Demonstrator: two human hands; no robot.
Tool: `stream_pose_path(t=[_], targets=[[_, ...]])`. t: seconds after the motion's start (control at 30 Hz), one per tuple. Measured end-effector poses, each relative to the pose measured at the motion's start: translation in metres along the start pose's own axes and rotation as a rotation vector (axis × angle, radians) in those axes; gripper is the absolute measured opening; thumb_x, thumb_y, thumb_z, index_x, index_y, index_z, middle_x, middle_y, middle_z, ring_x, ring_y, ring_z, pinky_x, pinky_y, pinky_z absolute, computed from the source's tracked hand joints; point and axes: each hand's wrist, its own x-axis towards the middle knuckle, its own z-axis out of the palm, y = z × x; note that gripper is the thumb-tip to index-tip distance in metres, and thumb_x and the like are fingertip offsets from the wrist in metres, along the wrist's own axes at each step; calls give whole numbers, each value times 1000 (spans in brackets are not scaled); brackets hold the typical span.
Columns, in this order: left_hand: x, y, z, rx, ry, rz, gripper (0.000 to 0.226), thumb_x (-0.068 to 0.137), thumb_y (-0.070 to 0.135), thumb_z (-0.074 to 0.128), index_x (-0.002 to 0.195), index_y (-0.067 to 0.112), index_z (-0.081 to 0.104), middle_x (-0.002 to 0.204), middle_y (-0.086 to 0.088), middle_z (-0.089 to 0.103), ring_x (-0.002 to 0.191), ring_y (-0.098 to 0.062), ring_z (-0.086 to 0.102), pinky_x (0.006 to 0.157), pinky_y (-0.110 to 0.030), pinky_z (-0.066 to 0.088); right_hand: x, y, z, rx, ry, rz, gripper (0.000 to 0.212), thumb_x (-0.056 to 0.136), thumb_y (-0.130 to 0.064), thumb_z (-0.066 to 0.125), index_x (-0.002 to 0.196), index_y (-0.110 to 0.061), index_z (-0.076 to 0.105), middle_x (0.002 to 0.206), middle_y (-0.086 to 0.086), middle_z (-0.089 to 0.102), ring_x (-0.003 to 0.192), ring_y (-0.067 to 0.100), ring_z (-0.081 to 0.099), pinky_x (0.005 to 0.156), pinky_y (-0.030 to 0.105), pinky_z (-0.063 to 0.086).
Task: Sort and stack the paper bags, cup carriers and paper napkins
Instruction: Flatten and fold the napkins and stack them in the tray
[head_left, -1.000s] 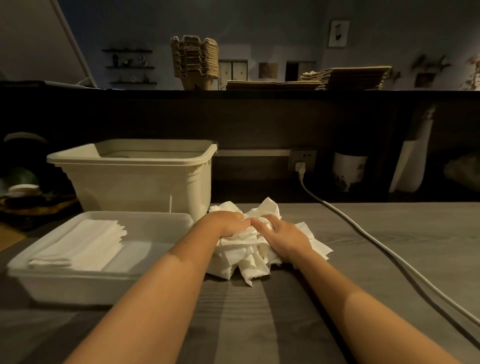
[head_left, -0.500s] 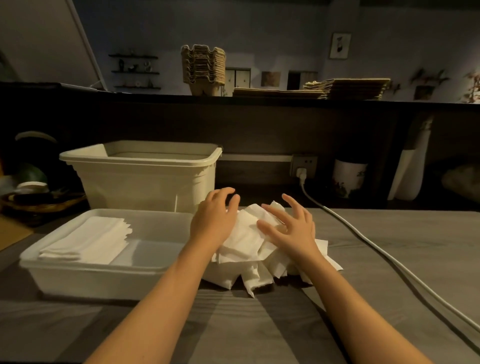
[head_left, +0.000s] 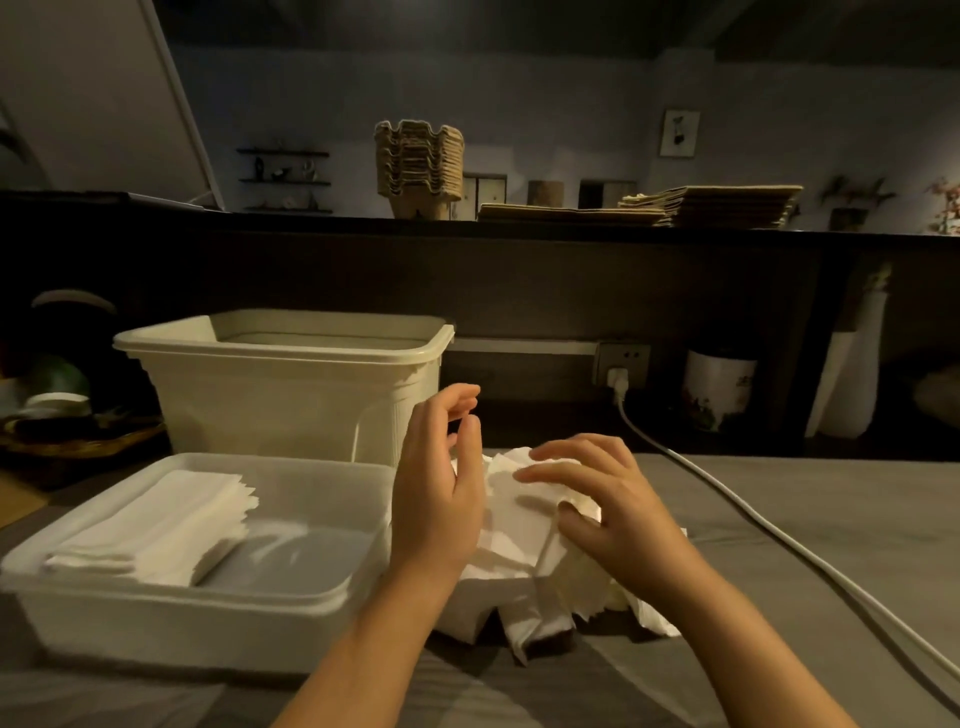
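The loose pile of white paper napkins (head_left: 511, 525) lies on the grey wood-grain table (head_left: 831, 493) in a dim room. Left hand (head_left: 441, 493): grip wide, empty. Right hand (head_left: 608, 506): grip wide, touching the pile.

The left hand (head_left: 436, 499) and the right hand (head_left: 597, 499) hide much of the loose napkin pile (head_left: 514, 530). The front wall of the deep bin (head_left: 291, 395) hides its inside. The white cable (head_left: 621, 402) leaves at the right edge, so its end is cut off. The pieces on the wall shelves (head_left: 284, 181) are too small and dark to name.
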Motion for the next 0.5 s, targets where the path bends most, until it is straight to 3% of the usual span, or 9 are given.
stream_pose_path(t=[0.13, 0.3, 0.37, 0.5], targets=[[-1, 2, -1, -19, -1, 4, 23, 96, 24, 41, 105, 45, 44, 108, 21, 53, 105, 6, 51, 83, -5, 42, -2, 2, 2, -132, -57, 20, 38, 92, -24, 54, 118, -51, 50, 121, -34, 25, 111, -12, 7, 87, 1, 20], [-1, -3, -3, 32, -110, -74, 20, 96, 19, 45, 106, 37, 47, 105, 20, 52, 98, 14, 48, 75, -1, 41, -2, 6, 6, -143, 4, 102, 34, 93, -27, 54, 121, -46, 54, 125, -21, 37, 118, -1, 26, 84, 12, 27], [-2, -5, -2, 92, -174, -106, 18, 96, 23, 46, 108, 37, 46, 103, 19, 52, 94, 15, 48, 71, -3, 40, -2, 8, 10, -96, 76, 149, 28, 92, -24, 57, 112, -43, 61, 114, -21, 39, 111, 0, 32, 77, 13, 31], [-3, -6, -1, 153, -244, -156, 24, 95, 30, 46, 119, 31, 46, 111, 11, 53, 96, 0, 51, 71, -9, 41, -1, 10, 15, 68, 404, 194, 26, 86, -15, 63, 88, -40, 63, 93, -21, 43, 90, 3, 46, 73, 19, 41]])
